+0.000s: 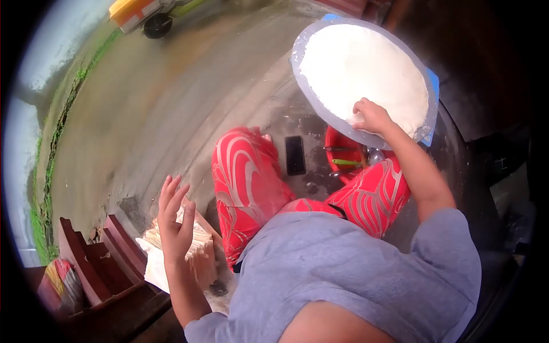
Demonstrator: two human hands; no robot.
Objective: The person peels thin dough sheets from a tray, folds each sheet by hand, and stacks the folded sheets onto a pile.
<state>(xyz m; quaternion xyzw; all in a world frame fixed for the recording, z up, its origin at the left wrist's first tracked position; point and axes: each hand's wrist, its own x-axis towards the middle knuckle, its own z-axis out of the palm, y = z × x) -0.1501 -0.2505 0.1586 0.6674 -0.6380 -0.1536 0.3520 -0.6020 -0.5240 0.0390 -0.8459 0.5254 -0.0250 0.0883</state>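
My right hand (373, 117) is at the near edge of a white dough-like mass (366, 68), fingers curled and pressed into it. That mass fills most of a wide, round, pale grey tray (313, 94); whether it is dough or packed flour I cannot tell. My left hand (176, 220) is raised at the left with fingers apart and nothing in it. Just behind and below it stands a stack of thin, off-white sheets (200, 257), partly hidden by the hand and forearm.
Between my knees a black phone (295, 155) lies on the wet concrete floor. A red basin (337, 140) with a green-handled utensil (346, 162) sits partly under the tray. Blue material (433, 86) shows beneath the tray. Dark red beams (86, 263) are at lower left, a wheeled yellow object (134, 12) far off.
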